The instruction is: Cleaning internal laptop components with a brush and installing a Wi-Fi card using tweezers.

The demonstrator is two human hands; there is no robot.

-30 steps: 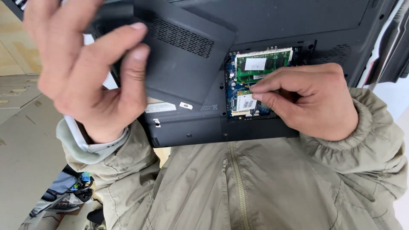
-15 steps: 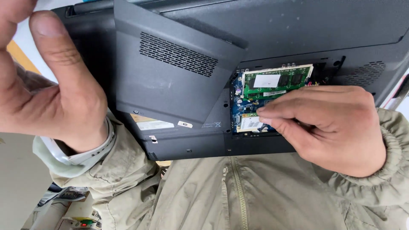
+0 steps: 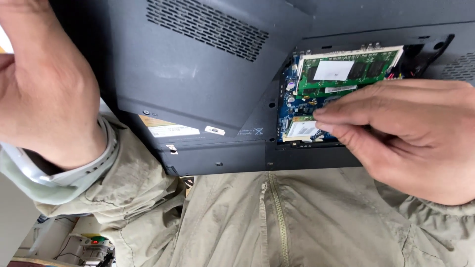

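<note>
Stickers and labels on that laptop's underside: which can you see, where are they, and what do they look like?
Memory module label: white rectangle on the green card in the open bay.
Small card label: whitish rectangle on the lower board, at the right hand's fingertips.
Casing sticker: white rectangle with an orange-tan patch above, near the laptop's lower edge.
Small tag: tiny white tab beside that sticker.

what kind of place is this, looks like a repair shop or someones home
Probably an informal repair spot, not a bench: the dark grey upturned laptop rests on the person's lap, its open bay showing a green memory module, and cluttered small gear with cables lies on the floor.
</note>
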